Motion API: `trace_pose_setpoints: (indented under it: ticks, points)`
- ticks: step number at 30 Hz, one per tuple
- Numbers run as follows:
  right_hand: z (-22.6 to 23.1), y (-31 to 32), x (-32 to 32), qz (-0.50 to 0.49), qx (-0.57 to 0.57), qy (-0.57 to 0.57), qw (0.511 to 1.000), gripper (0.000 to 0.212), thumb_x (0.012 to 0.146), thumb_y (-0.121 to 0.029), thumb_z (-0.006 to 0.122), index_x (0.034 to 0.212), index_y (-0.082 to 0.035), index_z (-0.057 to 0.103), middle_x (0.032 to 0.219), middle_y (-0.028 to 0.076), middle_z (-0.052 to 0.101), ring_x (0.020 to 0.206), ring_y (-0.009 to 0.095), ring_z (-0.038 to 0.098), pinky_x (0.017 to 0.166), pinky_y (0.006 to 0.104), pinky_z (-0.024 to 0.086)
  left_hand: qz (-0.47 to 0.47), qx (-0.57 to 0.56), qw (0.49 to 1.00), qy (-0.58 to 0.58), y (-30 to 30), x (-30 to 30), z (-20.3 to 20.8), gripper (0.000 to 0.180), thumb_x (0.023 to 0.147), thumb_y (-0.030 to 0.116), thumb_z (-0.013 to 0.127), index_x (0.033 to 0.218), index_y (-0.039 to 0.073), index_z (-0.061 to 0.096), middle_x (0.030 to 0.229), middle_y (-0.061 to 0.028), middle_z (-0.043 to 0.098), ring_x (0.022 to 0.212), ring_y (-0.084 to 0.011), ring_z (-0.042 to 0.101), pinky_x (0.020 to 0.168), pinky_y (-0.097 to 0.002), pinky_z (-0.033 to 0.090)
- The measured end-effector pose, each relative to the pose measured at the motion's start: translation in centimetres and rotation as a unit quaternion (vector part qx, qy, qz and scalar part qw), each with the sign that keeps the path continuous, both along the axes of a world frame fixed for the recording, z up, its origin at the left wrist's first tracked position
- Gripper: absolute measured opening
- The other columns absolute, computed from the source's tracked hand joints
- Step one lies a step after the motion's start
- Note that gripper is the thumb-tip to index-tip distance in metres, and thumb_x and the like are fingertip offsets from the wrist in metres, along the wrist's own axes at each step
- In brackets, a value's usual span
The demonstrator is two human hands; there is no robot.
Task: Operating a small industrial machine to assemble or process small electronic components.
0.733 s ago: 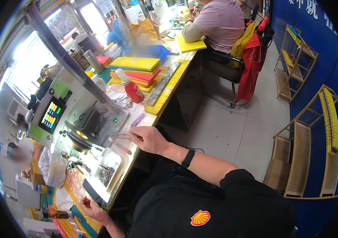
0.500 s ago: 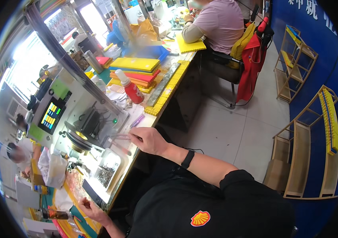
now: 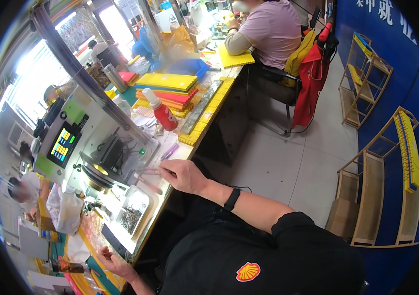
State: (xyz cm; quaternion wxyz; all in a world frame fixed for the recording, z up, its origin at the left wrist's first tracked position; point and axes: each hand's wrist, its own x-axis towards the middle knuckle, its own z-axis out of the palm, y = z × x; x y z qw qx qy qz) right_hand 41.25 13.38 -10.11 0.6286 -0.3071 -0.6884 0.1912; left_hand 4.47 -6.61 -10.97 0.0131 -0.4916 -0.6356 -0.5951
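Observation:
My right hand (image 3: pixel 186 177), with a black band on its wrist, is over the front edge of the workbench (image 3: pixel 156 209). Its fingers are curled together, and what they hold, if anything, is hidden. Thin pinkish sticks (image 3: pixel 146 172) lie on the bench just left of those fingertips. My left hand (image 3: pixel 117 264) rests low at the bench edge with fingers bent inward; anything in them is too small to make out. Between the hands sits a white tray (image 3: pixel 146 200) of small dark metallic pieces (image 3: pixel 131 219), brightly lit beside a machine with a round black part (image 3: pixel 95 172).
The machine carries a lit screen (image 3: pixel 63 143). A red bottle (image 3: pixel 163 114), a purple marker (image 3: pixel 169 151) and stacked coloured foam strips (image 3: pixel 167 81) occupy the bench farther right. A seated co-worker (image 3: pixel 273 34) works beyond. Wooden racks (image 3: pixel 374 196) stand along the blue wall.

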Motion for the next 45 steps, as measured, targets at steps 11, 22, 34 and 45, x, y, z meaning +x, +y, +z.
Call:
trace_pose_setpoints:
  ticks: [11,22,34,45]
  points:
    - [0.1,0.1,-0.2,-0.008,0.012,0.009,1.000,0.017,0.097,-0.012,0.071,0.086,-0.002,0.061,0.077,0.019,0.065,0.073,0.040,0.067,0.063,0.0438,0.052,0.010,-0.001,0.999,0.035,0.1,0.0,0.1,0.038,0.085,-0.006,0.038,0.116,0.001,0.059,0.109,-0.0057,0.053,0.099,-0.0161,0.050,0.088,-0.0290,0.041]
    - [0.1,0.0,-0.3,-0.010,0.010,0.004,1.000,0.016,0.096,-0.011,0.070,0.087,-0.001,0.062,0.078,0.019,0.066,0.074,0.040,0.067,0.064,0.0435,0.052,-0.010,0.025,1.000,-0.015,0.3,0.1,0.1,0.043,0.080,-0.007,0.037,0.116,0.000,0.059,0.109,-0.0067,0.053,0.096,-0.0176,0.049,0.087,-0.0305,0.041]
    - [0.1,0.2,-0.3,-0.004,0.008,-0.008,1.000,0.011,0.097,-0.010,0.070,0.092,-0.001,0.066,0.081,0.019,0.066,0.074,0.040,0.066,0.064,0.0426,0.051,0.001,0.019,1.000,-0.009,0.1,0.6,0.2,0.028,0.089,-0.007,0.045,0.114,-0.001,0.056,0.105,-0.0065,0.052,0.099,-0.0184,0.052,0.089,-0.0301,0.044]
    - [0.9,-0.5,-0.4,0.009,-0.003,0.007,1.000,0.012,0.097,-0.008,0.070,0.089,-0.002,0.063,0.079,0.020,0.063,0.074,0.041,0.065,0.064,0.0442,0.051,0.020,0.001,1.000,-0.019,0.1,-0.6,-0.4,0.014,0.109,0.010,0.048,0.114,0.000,0.056,0.103,-0.0042,0.052,0.090,-0.0139,0.048,0.081,-0.0280,0.043]
